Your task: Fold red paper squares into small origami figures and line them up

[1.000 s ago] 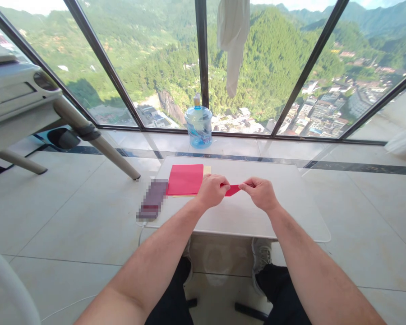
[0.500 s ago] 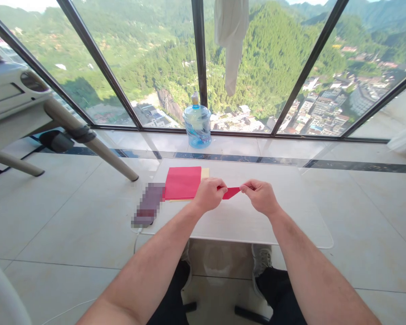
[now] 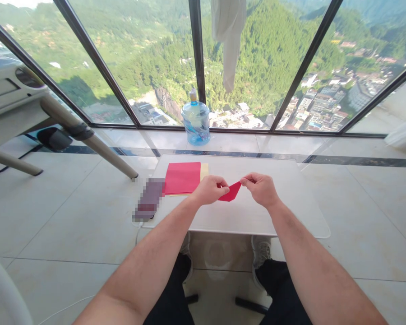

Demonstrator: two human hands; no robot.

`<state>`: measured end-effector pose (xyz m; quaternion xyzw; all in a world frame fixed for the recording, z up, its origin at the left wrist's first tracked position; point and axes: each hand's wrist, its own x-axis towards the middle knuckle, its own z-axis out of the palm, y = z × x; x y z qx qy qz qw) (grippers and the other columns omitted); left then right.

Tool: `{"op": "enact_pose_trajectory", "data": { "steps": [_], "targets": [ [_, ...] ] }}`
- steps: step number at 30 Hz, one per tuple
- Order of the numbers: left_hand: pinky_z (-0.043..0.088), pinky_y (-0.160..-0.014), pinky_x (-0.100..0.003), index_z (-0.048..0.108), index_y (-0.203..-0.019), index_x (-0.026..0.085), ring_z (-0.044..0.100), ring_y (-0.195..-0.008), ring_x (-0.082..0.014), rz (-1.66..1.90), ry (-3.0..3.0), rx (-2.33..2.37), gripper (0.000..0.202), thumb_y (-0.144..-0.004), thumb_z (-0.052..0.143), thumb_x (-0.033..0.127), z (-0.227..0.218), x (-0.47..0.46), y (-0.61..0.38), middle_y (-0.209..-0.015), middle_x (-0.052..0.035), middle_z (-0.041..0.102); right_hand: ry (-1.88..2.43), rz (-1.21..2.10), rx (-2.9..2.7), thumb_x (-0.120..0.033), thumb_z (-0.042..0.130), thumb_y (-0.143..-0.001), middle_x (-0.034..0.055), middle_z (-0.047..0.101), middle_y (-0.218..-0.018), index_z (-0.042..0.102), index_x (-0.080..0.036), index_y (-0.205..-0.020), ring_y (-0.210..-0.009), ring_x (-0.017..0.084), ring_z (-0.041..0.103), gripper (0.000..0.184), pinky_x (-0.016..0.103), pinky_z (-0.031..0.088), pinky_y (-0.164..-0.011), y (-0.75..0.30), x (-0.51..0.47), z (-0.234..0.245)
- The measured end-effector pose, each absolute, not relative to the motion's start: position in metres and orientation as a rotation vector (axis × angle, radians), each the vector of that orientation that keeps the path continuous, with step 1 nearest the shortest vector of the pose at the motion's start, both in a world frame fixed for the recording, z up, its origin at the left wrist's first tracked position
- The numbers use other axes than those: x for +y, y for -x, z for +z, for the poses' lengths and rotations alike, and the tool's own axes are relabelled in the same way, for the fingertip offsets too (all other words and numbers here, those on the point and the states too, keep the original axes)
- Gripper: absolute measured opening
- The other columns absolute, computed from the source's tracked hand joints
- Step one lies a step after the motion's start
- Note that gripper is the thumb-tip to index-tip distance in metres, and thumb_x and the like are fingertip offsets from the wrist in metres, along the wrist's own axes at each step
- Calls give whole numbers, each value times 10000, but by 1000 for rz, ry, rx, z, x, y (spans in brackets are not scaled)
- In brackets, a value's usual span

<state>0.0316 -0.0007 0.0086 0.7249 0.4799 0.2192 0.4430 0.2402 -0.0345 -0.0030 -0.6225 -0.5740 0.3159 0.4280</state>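
A small folded piece of red paper (image 3: 232,192) hangs just above the white table (image 3: 291,198), pinched from both ends. My left hand (image 3: 208,189) is closed on its left end and my right hand (image 3: 261,188) is closed on its upper right corner. To the left of my hands a stack of red paper sheets (image 3: 182,178) lies flat on the table, with a pale yellow sheet (image 3: 205,170) showing under its right edge.
A blurred dark flat object (image 3: 149,199) lies at the table's left edge. A blue water jug (image 3: 195,120) stands on the window ledge behind the table. A white cloth (image 3: 229,36) hangs at the window. Beige machine legs (image 3: 88,137) stand on the tiled floor at left.
The red piece has turned in my fingers: its right corner now points up toward my right hand. Both hands stay pinched on it at about the same spot.
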Motion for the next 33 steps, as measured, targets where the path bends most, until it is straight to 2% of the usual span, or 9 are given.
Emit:
{"op": "enact_pose_trajectory", "data": {
  "steps": [5,10,17,26,33],
  "targets": [
    [423,-552,-229,733,-746,157,582,-645,-133,478,-1713,1127,228,-745,631,361,12,0,-27,-682,-4,664,1481,939,-1371,-442,717,-730,22,663,-634,740,-179,-753,-591,147,526,265,283,420,-554,-241,-35,2],
    [403,-531,-235,723,-732,148,560,-607,-128,522,-1701,1183,257,-746,640,390,13,0,-27,-644,-5,640,1479,1060,-1337,-378,713,-727,7,626,-595,706,-181,-697,-554,126,484,199,273,390,-529,-244,-35,6],
    [401,-552,-244,693,-704,151,542,-621,-126,554,-1676,1175,263,-742,655,408,13,2,-27,-663,-7,634,1445,1028,-1196,-342,713,-728,9,618,-594,665,-184,-638,-548,123,487,188,276,394,-534,-248,-31,2],
    [353,-520,-232,701,-717,146,493,-577,-104,562,-1637,1200,256,-754,654,394,16,4,-25,-627,4,594,1394,987,-1024,-313,730,-711,-7,585,-567,662,-186,-655,-522,113,466,155,268,383,-509,-247,-28,-2],
    [353,-488,-223,711,-745,145,494,-550,-96,557,-1573,1286,243,-773,657,381,19,3,-23,-657,-14,636,1365,919,-962,-308,756,-719,-19,571,-551,664,-185,-660,-509,99,464,165,256,375,-500,-250,-27,-3]
  ]
}}
